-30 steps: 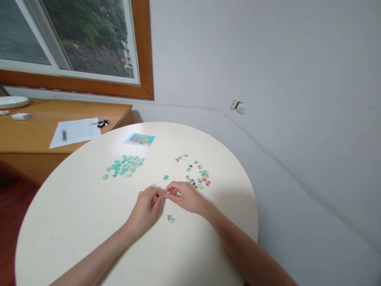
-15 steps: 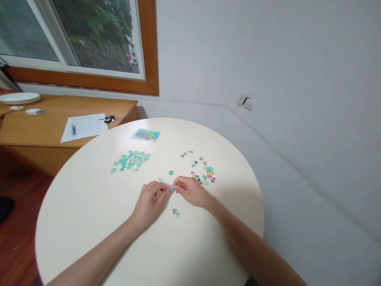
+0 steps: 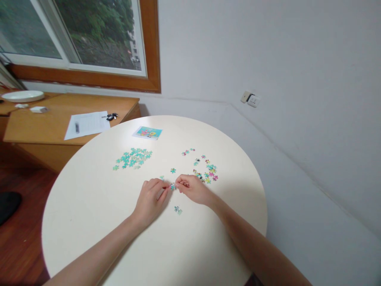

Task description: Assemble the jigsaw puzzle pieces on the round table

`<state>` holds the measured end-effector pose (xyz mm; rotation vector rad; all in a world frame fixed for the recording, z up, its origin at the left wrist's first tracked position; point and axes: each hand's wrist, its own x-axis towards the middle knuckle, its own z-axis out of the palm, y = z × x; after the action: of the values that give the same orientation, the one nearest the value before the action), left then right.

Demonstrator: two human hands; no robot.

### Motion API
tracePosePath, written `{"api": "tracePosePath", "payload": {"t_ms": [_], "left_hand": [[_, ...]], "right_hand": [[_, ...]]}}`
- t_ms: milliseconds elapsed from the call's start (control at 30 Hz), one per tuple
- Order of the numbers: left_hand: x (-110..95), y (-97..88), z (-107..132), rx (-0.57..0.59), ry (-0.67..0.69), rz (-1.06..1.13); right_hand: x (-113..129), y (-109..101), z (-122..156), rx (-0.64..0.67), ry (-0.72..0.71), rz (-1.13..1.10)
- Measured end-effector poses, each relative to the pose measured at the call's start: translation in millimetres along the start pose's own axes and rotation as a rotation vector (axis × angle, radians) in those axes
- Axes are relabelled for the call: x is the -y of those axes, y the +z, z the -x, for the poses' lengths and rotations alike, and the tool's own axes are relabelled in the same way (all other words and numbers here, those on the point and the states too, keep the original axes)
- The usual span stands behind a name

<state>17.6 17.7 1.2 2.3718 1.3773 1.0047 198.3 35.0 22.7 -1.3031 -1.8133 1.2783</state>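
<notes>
Room: one pale wall (image 3: 268, 47) with two wall plates (image 3: 250, 99), and one window (image 3: 101, 35), cut off by the top and left edges.
Tabletop: one round white tabletop (image 3: 119, 238), cut off at the bottom edge.
Hands: two; both forearms run out of my view at the bottom.
Left grip: left hand (image 3: 149, 200), thumb and finger clamped on the left edge of one small puzzle bit (image 3: 173, 186).
Right grip: right hand (image 3: 195, 190), thumb and finger clamped on the right edge of the same bit.
Held bit: between both hands, near the middle of the tabletop; fingertips cover its ends, and I cannot count its pieces.
Loose pieces: two beyond the hands, one teal piece (image 3: 173, 170) and one pale piece (image 3: 162, 177), the latter just beside the left hand.
Near side: one small cluster (image 3: 177, 210); I cannot tell whether its parts are joined.
Piles: two, one teal pile (image 3: 133, 157) and one multicoloured scatter (image 3: 211, 169); overlap and size prevent a count.
Picture card: one card (image 3: 149, 133), far side; glare washes out its left end.
Side desk: one sheet (image 3: 86, 127), one key bunch (image 3: 111, 116).
Floor: one black object (image 3: 8, 204), cut off at left, unidentifiable.
</notes>
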Motion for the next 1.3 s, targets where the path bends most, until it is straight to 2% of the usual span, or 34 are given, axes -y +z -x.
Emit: {"api": "tracePosePath", "payload": {"t_ms": [300, 1300], "left_hand": [[0.9, -0.3, -0.3, 0.01, -0.032, 0.008], [0.7, -0.6, -1.7, 0.018, -0.065, 0.055]], "right_hand": [[-4.6, 1.1, -0.8, -0.003, -0.036, -0.019], [-2.0, -1.3, 2.5, -0.025, -0.101, 0.236]]}}
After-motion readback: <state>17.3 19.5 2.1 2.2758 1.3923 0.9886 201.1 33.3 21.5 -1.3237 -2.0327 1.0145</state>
